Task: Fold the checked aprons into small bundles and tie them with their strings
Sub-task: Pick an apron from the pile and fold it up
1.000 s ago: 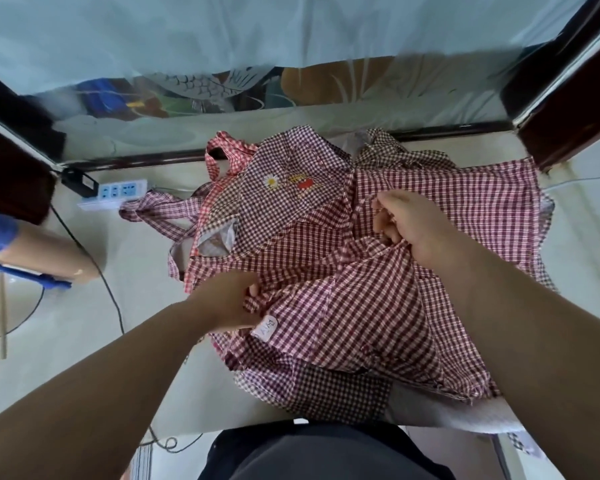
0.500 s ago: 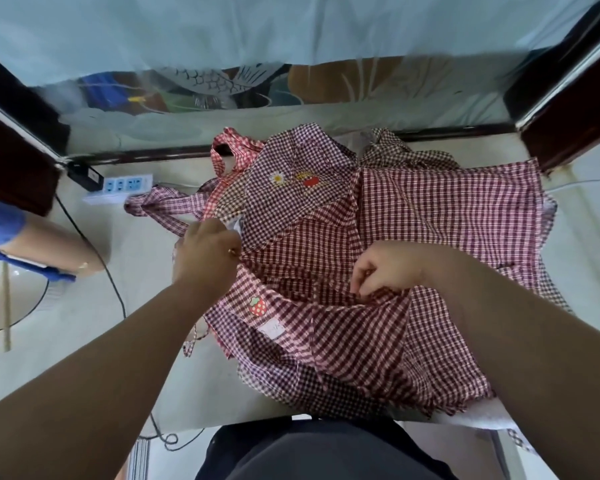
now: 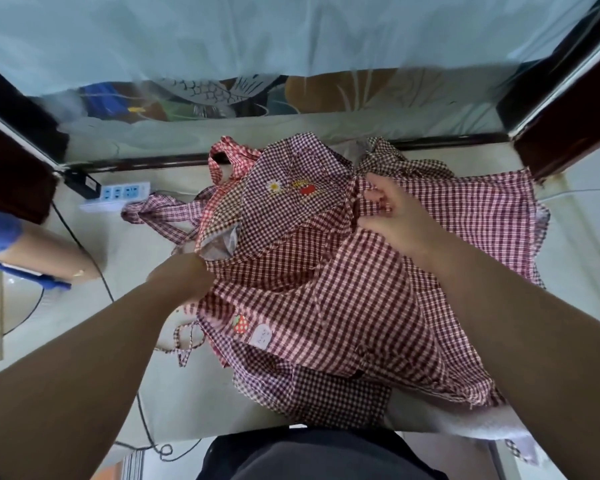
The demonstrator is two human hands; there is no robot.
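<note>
Right hand [image 3: 392, 216] has risen, pinching crumpled gingham apron [image 3: 343, 289].

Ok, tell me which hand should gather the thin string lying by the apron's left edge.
Probably left. The left hand grips the top apron right beside that string; the right hand pinches fabric farther away.

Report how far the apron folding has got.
Done: nothing; no tied bundle shows. In hand: left hand and right hand grip the top checked apron, spread loose and crumpled. Left: folding it, tying its strings, then the daisy-patch apron and others underneath.
</note>
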